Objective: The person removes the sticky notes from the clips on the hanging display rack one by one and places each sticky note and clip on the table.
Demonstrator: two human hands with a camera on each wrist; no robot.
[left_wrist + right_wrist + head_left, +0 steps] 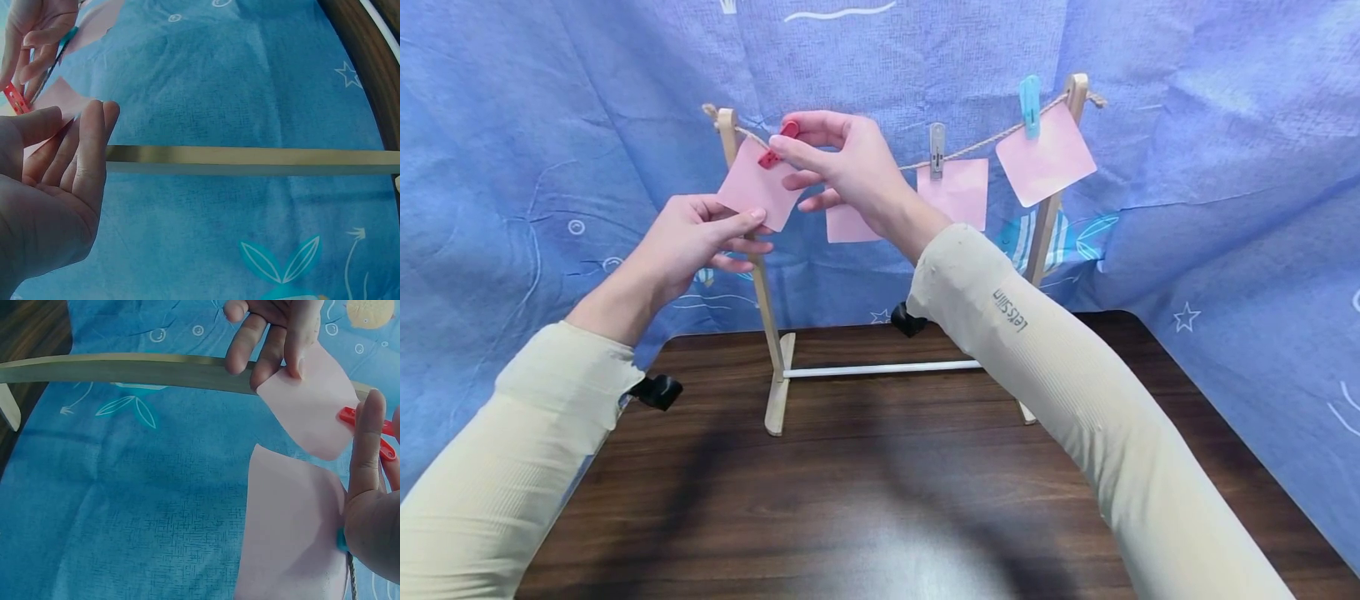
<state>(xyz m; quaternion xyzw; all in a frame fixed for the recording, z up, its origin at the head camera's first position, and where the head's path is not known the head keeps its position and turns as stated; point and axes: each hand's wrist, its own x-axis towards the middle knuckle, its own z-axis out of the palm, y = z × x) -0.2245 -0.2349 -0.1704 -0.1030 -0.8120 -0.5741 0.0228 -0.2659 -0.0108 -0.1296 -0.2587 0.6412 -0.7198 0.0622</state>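
My right hand (861,167) pinches a red clothespin (768,159) between thumb and fingers, at the upper edge of a pink paper square (751,182) by the rope's left end. With thumb and fingers, my left hand (677,242) grips that square's lower edge. In the right wrist view, the red clothespin (348,415) overlaps the edge of the tilted paper (312,412). Whether its jaws also clasp the rope (988,142) is hard to see. Behind my right hand hangs a second pink square (850,225), its clip hidden in the head view.
Further right, a grey clothespin (937,150) and a light blue one (1030,104) hold pink squares on the rope. The wooden stand's left post (765,300), right post (1043,237) and white crossbar (880,368) stand on a dark table (820,492) before a blue curtain (1225,167).
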